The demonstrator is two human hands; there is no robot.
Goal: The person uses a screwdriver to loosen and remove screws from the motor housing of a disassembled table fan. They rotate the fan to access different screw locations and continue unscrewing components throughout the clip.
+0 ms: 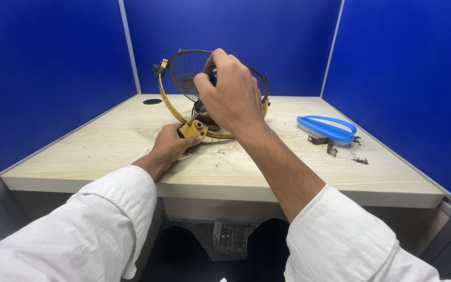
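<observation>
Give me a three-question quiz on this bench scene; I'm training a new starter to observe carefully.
1. True or false: the left hand rests on the desk at the yellow bracket of the fan guard.
2. Which thing lies to the right of the guard? A) blue brush B) red cup C) green cloth
3. Fill in: the right hand is raised above the guard's ____ ring.

Key: 1 true. 2 A, the blue brush, with small metal pieces beside it. 3 yellow.
</observation>
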